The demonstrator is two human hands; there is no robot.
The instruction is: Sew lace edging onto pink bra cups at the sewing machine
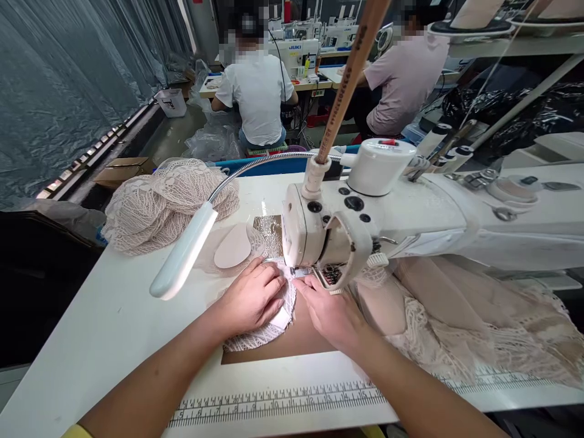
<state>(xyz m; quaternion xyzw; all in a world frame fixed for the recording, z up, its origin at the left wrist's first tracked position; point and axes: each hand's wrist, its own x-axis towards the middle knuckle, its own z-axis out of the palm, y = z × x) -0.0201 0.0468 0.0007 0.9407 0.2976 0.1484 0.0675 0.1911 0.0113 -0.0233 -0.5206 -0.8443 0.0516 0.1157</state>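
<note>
My left hand (252, 298) lies on a piece of white lace (264, 331), fingers curled and pressing it flat on the table just left of the presser foot (301, 272). My right hand (331, 313) presses the same piece from the right, fingertips close to the needle area. The white sewing machine (365, 225) rises directly behind both hands. A beige padded cup (232, 246) lies beyond my left hand. More beige lace fabric (479, 328) trails to the right under the machine arm.
A heap of lace pieces (159, 204) sits at the table's back left. A gooseneck lamp (182, 252) hangs over the work. A printed ruler (283, 401) runs along the front edge. Two people sit at sewing machines (296, 52) beyond.
</note>
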